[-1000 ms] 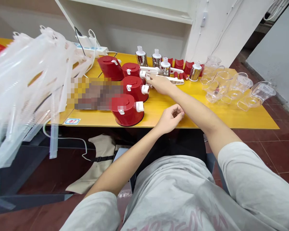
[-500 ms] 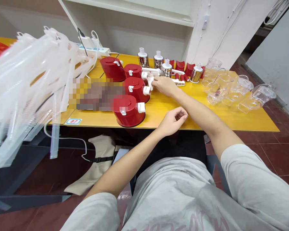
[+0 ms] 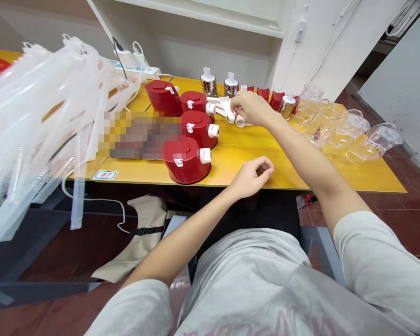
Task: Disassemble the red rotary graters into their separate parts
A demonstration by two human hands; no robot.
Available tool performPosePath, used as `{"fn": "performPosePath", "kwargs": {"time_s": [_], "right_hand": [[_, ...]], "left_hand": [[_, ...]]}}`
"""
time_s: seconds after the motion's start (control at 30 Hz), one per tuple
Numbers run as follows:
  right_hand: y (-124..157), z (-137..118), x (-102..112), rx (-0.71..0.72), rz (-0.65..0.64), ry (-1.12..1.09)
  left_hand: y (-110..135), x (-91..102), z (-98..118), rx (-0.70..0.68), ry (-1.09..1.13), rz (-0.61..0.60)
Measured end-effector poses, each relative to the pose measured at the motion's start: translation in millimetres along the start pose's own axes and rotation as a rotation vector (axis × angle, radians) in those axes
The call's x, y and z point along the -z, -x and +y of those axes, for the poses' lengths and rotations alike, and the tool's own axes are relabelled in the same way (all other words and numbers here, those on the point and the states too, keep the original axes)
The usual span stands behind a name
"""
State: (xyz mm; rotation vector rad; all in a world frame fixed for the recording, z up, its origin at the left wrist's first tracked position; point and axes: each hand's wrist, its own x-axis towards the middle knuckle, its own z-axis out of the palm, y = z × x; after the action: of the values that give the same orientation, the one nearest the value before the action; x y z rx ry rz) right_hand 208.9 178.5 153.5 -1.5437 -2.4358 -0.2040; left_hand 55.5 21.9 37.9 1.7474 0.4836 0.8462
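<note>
The white plastic crank sits at the far side of the yellow wooden table, clamped by the fingers of the right hand; since the earlier view, hand and crank have shifted rightward and farther back. The left hand hangs loosely curled and empty near the table's front edge, well apart from the right. Red cylindrical grater bodies stand just left; steel grater drums stand behind.

A white plastic crank handle tilts beside a red housing.
</note>
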Motion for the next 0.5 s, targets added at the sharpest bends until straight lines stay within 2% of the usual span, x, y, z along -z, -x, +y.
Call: {"fn": "performPosePath", "kwargs": {"time_s": [0.17, 0.3, 0.5], "right_hand": [[-24.0, 6.4, 5.4, -0.057, 0.008, 0.092], [-51.1, 6.8, 1.7, -0.027, -0.050, 0.199], [-82.7, -6.6, -23.2, 0.018, -0.109, 0.255]], "left_hand": [[0.0, -1.2, 0.6, -0.005, -0.009, -0.001], [0.7, -2.3, 2.7, -0.019, -0.036, -0.009], [3.0, -4.7, 5.5, -0.046, -0.064, -0.052]]}}
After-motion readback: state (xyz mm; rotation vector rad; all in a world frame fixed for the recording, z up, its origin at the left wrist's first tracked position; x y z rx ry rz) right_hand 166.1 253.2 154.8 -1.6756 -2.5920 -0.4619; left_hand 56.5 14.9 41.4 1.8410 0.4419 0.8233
